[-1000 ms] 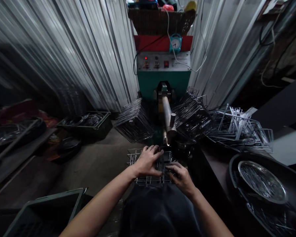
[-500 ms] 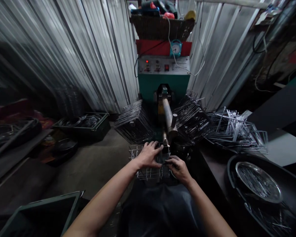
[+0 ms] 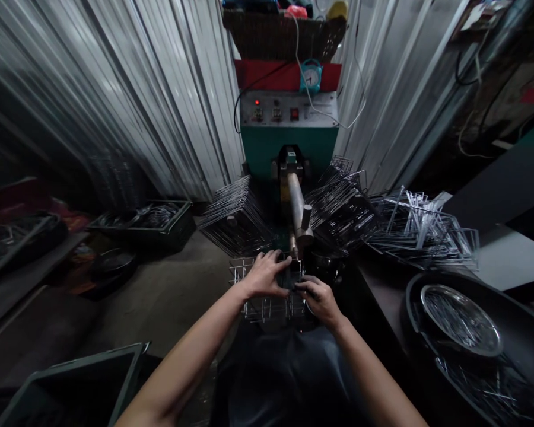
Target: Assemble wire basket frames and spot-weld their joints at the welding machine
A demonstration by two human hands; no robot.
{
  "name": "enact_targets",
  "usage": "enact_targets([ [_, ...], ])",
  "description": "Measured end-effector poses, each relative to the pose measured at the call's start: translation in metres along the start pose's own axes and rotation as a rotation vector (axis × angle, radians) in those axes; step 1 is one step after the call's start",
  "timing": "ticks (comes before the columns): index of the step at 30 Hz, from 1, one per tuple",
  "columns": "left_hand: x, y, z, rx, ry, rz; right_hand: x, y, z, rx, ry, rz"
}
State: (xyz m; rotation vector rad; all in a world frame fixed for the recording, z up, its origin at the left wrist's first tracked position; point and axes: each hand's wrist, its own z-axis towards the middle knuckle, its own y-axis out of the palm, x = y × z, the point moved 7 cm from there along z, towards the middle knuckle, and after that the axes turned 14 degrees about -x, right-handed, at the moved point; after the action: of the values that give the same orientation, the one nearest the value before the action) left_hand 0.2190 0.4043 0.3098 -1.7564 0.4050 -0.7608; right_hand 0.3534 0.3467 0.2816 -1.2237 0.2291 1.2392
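A wire rack (image 3: 267, 309) of thin metal rods lies in front of me, under the welding machine's electrode tip (image 3: 294, 251). My left hand (image 3: 263, 276) grips the rack from above, thumb and fingers bent round its wires. At the rack's right side, the fingers of my right hand (image 3: 319, 296) are pinched together on it. Whether a small loose wire is also between those fingertips, I cannot tell. Above the hands, the machine's metal arm (image 3: 296, 198) reaches toward me, close to the rack's far edge.
Stacked wire frames (image 3: 235, 216) stand left of the machine arm, with more frames (image 3: 342, 207) to its right. Loose wire pieces (image 3: 420, 228) are heaped further right. A steel bowl (image 3: 460, 320) of short rods sits in a black tub (image 3: 412, 302). A green crate (image 3: 140, 356) is at lower left.
The bright glow at the electrode tip is gone, and a tiny spark shows over the dark apron. The view has shifted slightly; both hands keep their hold.
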Motion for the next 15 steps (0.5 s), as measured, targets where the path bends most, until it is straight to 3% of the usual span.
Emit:
enact_targets([
  [7, -0.013, -0.007, 0.021, 0.003, -0.044, 0.001, 0.014, -0.01, 0.018, 0.062, -0.003, -0.014],
  [15, -0.016, -0.011, 0.024, 0.005, -0.057, 0.024, 0.011, -0.014, 0.027, 0.061, -0.009, -0.014],
])
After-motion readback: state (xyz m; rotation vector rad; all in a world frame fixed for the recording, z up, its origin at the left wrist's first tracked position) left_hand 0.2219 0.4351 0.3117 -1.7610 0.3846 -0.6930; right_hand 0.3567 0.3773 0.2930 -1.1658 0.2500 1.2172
